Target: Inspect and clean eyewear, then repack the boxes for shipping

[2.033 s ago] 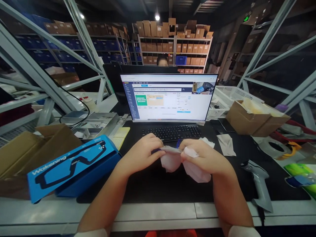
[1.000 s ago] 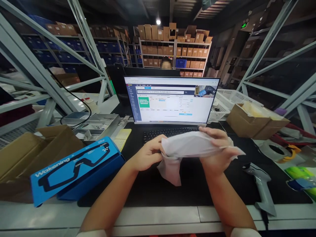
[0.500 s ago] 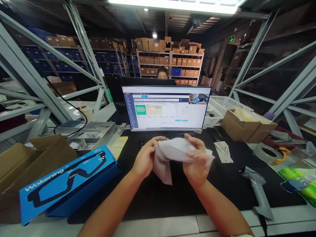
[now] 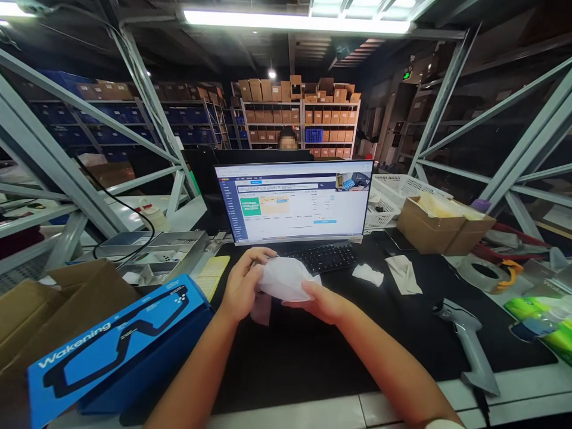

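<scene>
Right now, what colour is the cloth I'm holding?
White; the cloth shows best in the head view, bunched between the left hand and right hand.

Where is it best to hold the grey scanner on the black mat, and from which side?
Probably by its long handle, from above on the near side: the grey scanner lies flat on the black mat, handle toward the person, head pointing away.

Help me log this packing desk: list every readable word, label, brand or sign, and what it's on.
"Wakening": white print on the flat blue cardboard box.
Too small to read: text on the lit flat monitor screen.
Blurred: the green glowing sign high on the right.
Unreadable: key legends on the black keyboard.
No print seen on the crumpled white cloth in the left hand and right hand.
</scene>
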`<state>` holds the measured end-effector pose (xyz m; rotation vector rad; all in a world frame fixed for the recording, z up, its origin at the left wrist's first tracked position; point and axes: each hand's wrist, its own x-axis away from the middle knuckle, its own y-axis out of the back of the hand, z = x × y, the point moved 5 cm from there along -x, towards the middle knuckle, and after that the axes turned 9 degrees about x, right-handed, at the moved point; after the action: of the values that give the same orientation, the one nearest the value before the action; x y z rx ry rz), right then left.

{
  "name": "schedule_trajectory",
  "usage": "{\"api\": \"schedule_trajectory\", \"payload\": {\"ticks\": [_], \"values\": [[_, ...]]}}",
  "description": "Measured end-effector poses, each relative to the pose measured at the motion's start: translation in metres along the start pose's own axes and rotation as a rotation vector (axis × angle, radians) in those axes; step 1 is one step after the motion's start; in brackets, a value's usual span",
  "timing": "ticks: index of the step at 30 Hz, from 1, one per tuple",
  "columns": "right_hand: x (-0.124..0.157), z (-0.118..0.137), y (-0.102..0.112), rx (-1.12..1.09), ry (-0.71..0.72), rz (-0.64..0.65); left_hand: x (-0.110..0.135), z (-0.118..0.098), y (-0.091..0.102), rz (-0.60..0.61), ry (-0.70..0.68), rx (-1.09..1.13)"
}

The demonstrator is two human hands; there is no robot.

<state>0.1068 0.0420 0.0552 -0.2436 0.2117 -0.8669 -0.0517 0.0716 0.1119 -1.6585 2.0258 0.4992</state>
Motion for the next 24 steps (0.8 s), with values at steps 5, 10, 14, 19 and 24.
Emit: {"api": "schedule_trajectory", "payload": {"ticks": [5,10,14,19,24], "values": [[-0.004,0.003,-0.008,0.014,0.155,-0.062,-0.004,0.006,0.004,-0.013,0.043,-0.047],[0.001,0.014,-0.005,0.242,0.298,-0.254,-0.01,0.014,0.02,-0.263,0.04,-0.214],[0.012,0.032,0.0,0.454,0.445,-0.401,-0.013,0.017,0.023,-0.17,0.199,-0.38],[0.016,0.04,0.006,0.559,0.476,-0.439,-0.015,0.015,0.023,-0.022,0.243,-0.459],[0.016,0.044,0.01,0.692,0.462,-0.465,-0.015,0.018,0.023,0.02,0.283,-0.494]]}}
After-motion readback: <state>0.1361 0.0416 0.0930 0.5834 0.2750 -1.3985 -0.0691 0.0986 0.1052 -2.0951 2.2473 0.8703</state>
